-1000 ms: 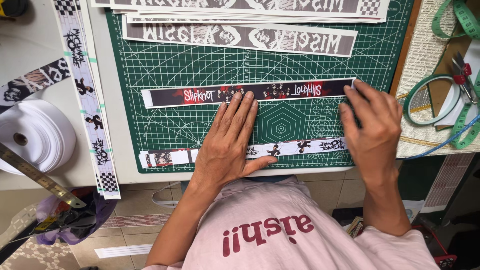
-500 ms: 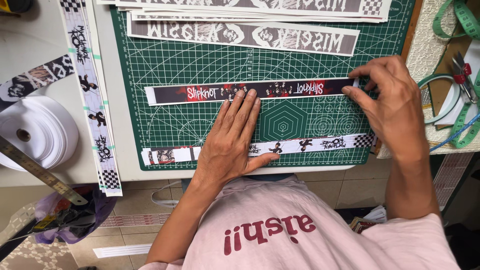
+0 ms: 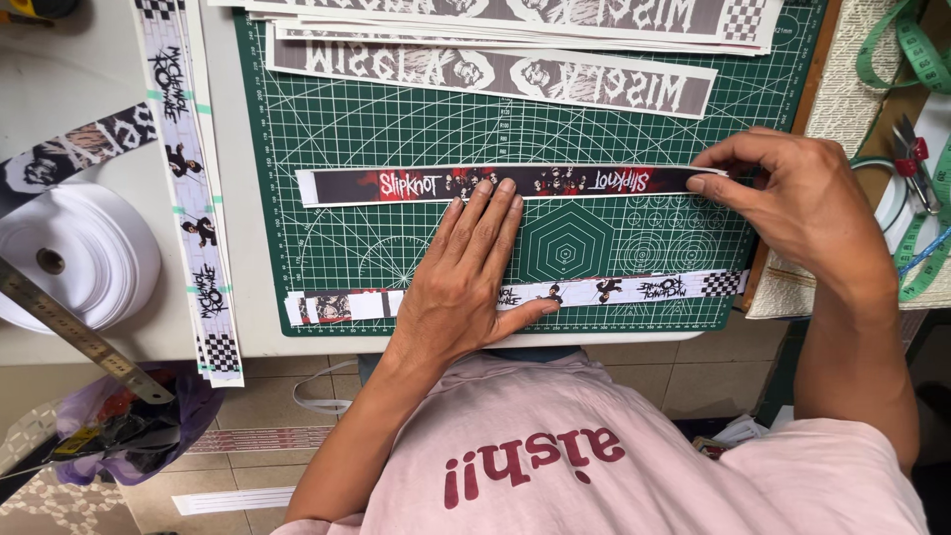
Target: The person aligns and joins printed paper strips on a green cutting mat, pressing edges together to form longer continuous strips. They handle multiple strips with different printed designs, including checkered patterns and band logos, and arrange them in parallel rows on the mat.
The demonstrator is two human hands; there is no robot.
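Left hand [image 3: 466, 287] lies flat and open on the green cutting mat [image 3: 327, 228], palm down, fingers spread; its fingertips rest on the lower edge of the dark printed strip [image 3: 416, 185], pinning it near its middle. Right hand [image 3: 792, 203] pinches the right end of that same strip between thumb and forefinger, close to the mat's right edge. The strip runs left to right across the middle of the mat, its long axis parallel to the desk's near edge, so its free left end lies well away from both hands, nearer the left one. Under the left palm, along the mat's near edge, a lighter strip with checkered ends [image 3: 644, 289] lies parallel to the first. More printed strips [image 3: 495, 71] are stacked along the mat's far edge. Off the mat, towards the desk's left edge, a long strip [image 3: 193, 198] runs front to back, beside a roll of white ribbon [image 3: 69, 260] and a steel ruler [image 3: 79, 337]. Scissors [image 3: 916, 159] and a green tape measure [image 3: 892, 40] sit at the right edge.
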